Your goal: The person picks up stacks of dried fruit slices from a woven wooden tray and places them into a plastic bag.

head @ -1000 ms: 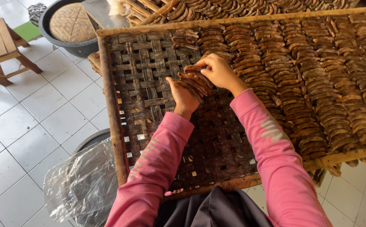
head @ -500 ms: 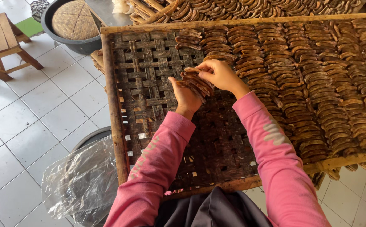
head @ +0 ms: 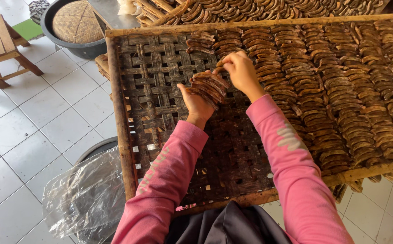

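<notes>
Both hands have crept up-frame: left hand [head: 196,101] grips a slice stack [head: 209,86], right hand [head: 240,71] pinches one slice; stack could spill.

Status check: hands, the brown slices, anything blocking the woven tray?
Left hand holds a stack of curved brown dried slices. Right hand pinches one slice at the stack's top. Woven bamboo tray bare on its left part, nothing blocking.
</notes>
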